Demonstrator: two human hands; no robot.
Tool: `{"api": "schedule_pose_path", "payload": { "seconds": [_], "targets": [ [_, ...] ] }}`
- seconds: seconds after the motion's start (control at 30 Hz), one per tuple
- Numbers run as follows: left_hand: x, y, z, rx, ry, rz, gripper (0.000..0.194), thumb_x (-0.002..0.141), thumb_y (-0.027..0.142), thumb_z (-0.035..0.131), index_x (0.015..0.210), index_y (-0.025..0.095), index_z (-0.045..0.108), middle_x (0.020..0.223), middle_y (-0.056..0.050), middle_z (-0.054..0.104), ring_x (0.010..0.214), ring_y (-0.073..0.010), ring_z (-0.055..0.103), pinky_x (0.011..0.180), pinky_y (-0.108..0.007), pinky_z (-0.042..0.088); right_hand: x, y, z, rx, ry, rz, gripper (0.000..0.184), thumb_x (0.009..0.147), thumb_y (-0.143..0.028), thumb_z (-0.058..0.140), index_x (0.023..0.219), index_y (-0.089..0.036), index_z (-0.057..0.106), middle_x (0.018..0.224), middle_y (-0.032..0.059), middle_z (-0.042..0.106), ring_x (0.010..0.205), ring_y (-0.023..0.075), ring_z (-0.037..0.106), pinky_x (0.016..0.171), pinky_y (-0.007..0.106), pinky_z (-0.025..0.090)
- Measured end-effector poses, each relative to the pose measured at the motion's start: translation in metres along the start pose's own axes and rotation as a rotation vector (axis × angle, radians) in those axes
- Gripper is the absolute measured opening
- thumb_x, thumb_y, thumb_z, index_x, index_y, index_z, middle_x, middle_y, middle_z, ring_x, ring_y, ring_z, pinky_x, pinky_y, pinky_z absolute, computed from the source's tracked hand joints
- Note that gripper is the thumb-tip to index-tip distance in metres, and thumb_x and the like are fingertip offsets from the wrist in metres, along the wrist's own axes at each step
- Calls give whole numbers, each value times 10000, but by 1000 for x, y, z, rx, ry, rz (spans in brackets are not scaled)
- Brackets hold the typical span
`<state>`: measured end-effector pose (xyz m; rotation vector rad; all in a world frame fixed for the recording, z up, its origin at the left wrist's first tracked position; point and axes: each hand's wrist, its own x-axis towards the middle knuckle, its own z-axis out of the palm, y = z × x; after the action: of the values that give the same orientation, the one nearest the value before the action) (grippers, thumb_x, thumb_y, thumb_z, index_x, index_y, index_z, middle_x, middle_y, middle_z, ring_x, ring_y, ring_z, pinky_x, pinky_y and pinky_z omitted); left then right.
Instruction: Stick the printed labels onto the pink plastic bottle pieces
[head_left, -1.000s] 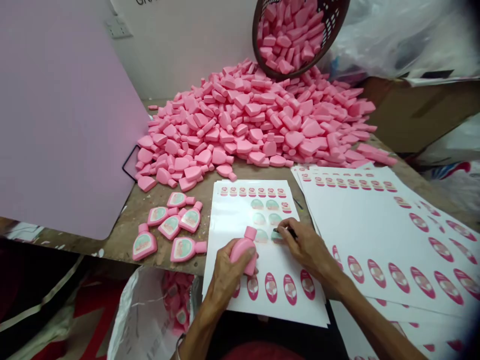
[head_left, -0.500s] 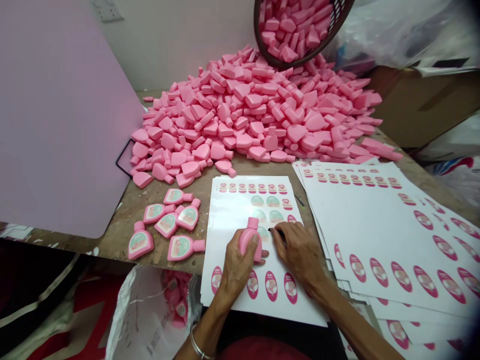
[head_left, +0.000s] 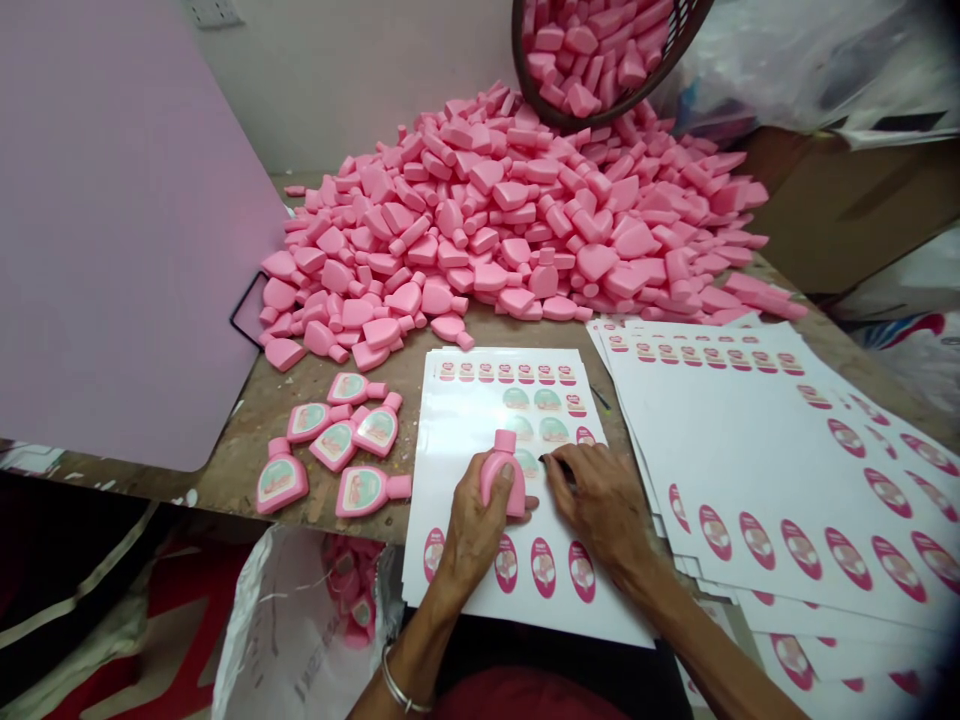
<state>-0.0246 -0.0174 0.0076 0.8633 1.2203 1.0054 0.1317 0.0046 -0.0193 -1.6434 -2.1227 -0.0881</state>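
Upright in my left hand (head_left: 474,530) is a small pink bottle (head_left: 504,470); its visible face is plain, with no label. Beneath both hands lies a stack of white sticker sheets (head_left: 461,440) printed with small red, green and oval pink stickers. My right hand (head_left: 600,500) rests on the top sheet, its fingers pinching a small dark pointed tool (head_left: 543,458) that is mostly hidden. The tool's tip is beside a green sticker (head_left: 528,464). Left of the sheets, several labelled pink bottles (head_left: 363,492) lie on the table.
A large heap of plain pink bottles (head_left: 480,220) covers the back of the table, below a tipped brown basket (head_left: 551,118). More sticker sheets (head_left: 727,430) lie at right. A pink board (head_left: 135,250) stands left. A white sack (head_left: 262,610) holding bottles sits below the edge.
My left hand has raised the bottle slightly and turned it more upright. My right hand has shifted left and down on the sheet, nearer the bottle. The view has tilted slightly downward.
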Motion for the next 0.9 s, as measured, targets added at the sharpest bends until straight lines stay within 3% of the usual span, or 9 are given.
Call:
{"api": "schedule_pose_path", "payload": {
  "seconds": [0.2,0.3,0.4,0.53,0.7,0.9],
  "targets": [
    [3,-2,-2,1,-18,7,373,865,486,498,1032,154,510,859,-44,576,710,-202,698,583,-276,574,-2,1,4,105,-6,-36,227,884,-261,498,673,-192,541,635,18,576,665,159,500,675,304,307],
    [3,-2,-2,5,-20,3,372,871,485,491,1042,155,505,841,-42,579,716,-207,700,588,-276,574,-2,2,4,137,20,-13,187,892,-269,499,736,-185,560,682,27,593,694,164,508,690,307,318],
    [2,-2,-2,16,-19,-7,368,877,482,482,1038,152,498,834,-41,571,722,-212,701,595,-281,574,-2,3,4,65,43,11,160,907,-271,483,825,-177,583,750,49,612,745,184,518,704,319,315],
    [2,-1,-2,6,-23,-2,364,877,478,483,1034,150,496,853,-47,563,722,-217,702,586,-284,574,-1,3,5,-16,-3,-13,195,910,-262,471,762,-190,575,721,46,600,737,193,509,695,329,299],
    [3,-2,-2,-11,-24,-13,362,870,484,492,1023,155,498,833,-41,571,713,-218,702,585,-283,575,0,6,6,130,-32,2,185,893,-256,491,733,-191,557,693,29,595,710,174,520,695,315,317],
    [3,-3,-3,-34,-28,-11,363,878,495,476,1041,172,506,872,-48,598,719,-205,703,601,-277,575,2,3,7,89,50,-5,151,847,-316,579,770,-186,572,697,24,617,700,179,533,686,323,328]
  ]
}}
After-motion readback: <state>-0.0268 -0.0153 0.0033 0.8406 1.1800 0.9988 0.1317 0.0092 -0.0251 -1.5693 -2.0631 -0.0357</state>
